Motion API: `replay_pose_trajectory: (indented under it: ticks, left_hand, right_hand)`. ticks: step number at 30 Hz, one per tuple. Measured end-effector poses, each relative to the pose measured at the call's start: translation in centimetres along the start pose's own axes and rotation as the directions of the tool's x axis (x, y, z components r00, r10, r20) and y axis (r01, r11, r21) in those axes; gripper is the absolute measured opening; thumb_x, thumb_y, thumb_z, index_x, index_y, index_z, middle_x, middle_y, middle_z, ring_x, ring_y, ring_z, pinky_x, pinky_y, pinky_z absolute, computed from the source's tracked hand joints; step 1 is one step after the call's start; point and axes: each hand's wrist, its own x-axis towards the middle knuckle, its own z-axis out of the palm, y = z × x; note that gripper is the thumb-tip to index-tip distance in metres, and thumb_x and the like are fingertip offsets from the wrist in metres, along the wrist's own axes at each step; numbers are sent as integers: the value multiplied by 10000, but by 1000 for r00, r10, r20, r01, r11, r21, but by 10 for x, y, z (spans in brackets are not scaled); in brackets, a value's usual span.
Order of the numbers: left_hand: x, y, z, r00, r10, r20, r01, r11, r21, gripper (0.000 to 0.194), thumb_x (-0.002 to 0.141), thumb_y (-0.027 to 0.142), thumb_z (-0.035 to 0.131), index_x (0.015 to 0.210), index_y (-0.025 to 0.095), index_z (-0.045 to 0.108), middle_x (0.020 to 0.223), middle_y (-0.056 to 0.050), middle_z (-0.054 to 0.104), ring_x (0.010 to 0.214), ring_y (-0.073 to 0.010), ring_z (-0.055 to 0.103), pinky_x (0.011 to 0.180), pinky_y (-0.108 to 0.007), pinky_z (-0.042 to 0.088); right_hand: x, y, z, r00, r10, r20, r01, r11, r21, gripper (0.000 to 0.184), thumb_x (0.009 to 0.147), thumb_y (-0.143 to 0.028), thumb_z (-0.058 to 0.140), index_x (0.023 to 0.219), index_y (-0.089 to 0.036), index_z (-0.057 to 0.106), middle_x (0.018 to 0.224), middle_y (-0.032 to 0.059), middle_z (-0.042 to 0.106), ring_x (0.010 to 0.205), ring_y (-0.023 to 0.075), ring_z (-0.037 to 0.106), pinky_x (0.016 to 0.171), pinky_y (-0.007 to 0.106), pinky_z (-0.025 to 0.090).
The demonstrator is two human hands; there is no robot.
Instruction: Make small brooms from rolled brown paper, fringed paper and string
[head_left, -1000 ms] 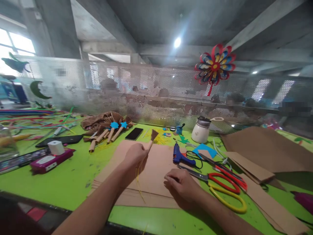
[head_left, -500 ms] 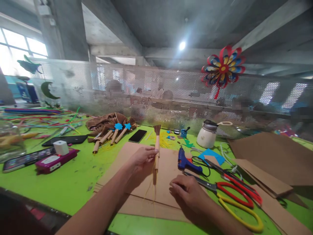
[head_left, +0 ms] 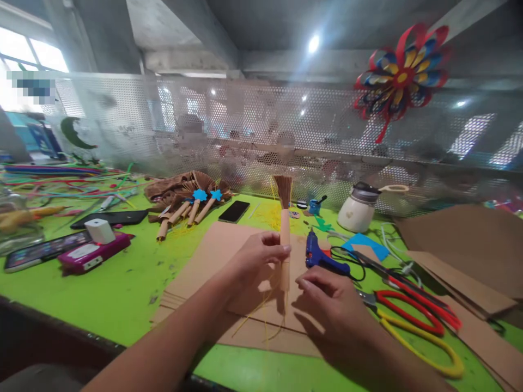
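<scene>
My left hand (head_left: 265, 253) is closed around a rolled brown paper tube (head_left: 285, 234), held upright above stacked brown paper sheets (head_left: 229, 239). From the tube's top spreads a pleated brown paper fan (head_left: 283, 190). Thin yellow strands (head_left: 267, 299) hang out of the lower end. To the right, my right hand (head_left: 330, 296) is apart from the tube. Its fingers are curled, thumb and forefinger tips close together, with nothing visible between them. Just beyond it lies a blue glue gun (head_left: 322, 258); red-and-yellow-handled scissors (head_left: 408, 316) are partly hidden behind this hand.
Several finished paper fans with blue cut-outs (head_left: 200, 195) lie at the back left. Nearby are a phone (head_left: 234, 212) and a purple device (head_left: 96, 253). A white jar (head_left: 357, 209) stands at the back right, before a perforated screen (head_left: 245, 130). Brown cardboard (head_left: 461, 239) covers the right side.
My left hand has moved the tube to the right relative to the sheets and raised it, so more of the fan shows. My right hand has moved forward, near the glue gun.
</scene>
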Motion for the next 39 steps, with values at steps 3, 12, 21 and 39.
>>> replay_pose_trajectory:
  ticks: [3,12,21,39]
  left_hand:
    - [-2,-3,15,990,137,-46,-128,980,154,194,623,228,718,729,120,596,662,10,561,613,-99,504,616,-241,392]
    - [-11,-7,34,962,274,-20,-244,887,392,223,638,246,711,772,134,572,708,-2,564,629,-109,510,595,-247,412]
    - [-12,1,32,986,167,28,-169,972,163,188,650,228,719,738,133,582,679,13,557,634,-95,514,618,-235,409]
    - [-6,1,12,992,-126,-10,119,960,-254,244,662,248,748,742,99,571,767,-73,657,691,-141,638,694,-253,455]
  right_hand:
    - [1,-1,3,999,-38,21,40,996,-81,172,831,-283,523,808,-171,652,791,48,623,726,164,562,636,269,436]
    - [-1,-1,9,990,-144,13,144,988,-58,205,848,-174,428,813,-161,630,805,43,631,763,161,557,697,264,428]
    - [3,10,5,999,42,-21,-40,996,80,200,824,-229,503,672,-156,611,654,4,558,620,129,477,587,249,373]
    - [0,16,6,951,202,233,-283,872,400,311,827,-446,556,762,-144,595,476,-21,537,353,72,406,427,221,363]
